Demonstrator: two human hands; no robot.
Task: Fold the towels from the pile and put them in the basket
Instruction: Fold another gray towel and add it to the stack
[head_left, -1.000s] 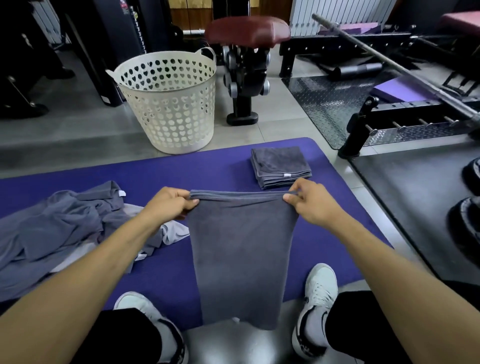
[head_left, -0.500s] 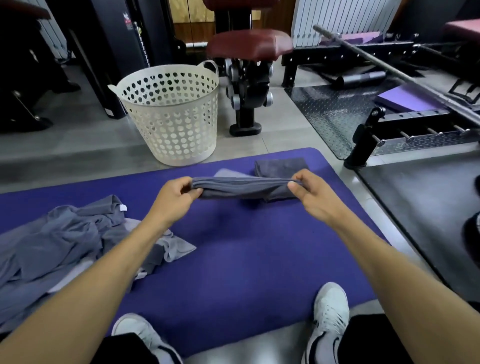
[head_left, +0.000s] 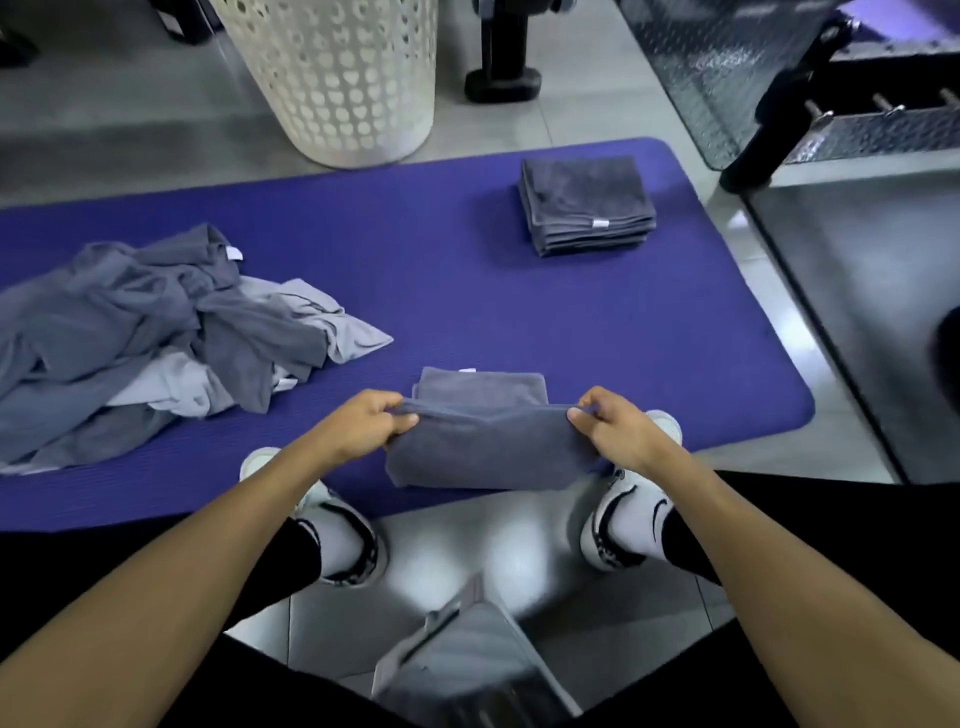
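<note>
A dark grey towel (head_left: 483, 447) lay half folded at the near edge of the purple mat (head_left: 467, 291), its upper layer doubled over so that a strip of the lower layer showed beyond it. The person held it at both ends. The left hand (head_left: 371, 423) pinched the left end of the fold, fingers curled round the cloth with the thumb on top. The right hand (head_left: 613, 428) pinched the right end in the same way, its fingers closed on the edge.

On the left part of the mat sat the pile of unfolded towels (head_left: 140, 332), dark grey and pale grey ones crumpled together, well apart from the towel in hand. Toward the far right corner of the mat rested a neat stack of folded towels (head_left: 587, 205), with a small white tag showing on its near side. Just past the mat's far edge, on the tiled floor, stood the white basket (head_left: 337, 78), its wall pierced with heart-shaped holes; what it held could not be seen.

The person's white shoes (head_left: 623, 519) were planted at the mat's near edge, one below each hand. Off the right end of the mat stood a black metal rack (head_left: 857, 124).
</note>
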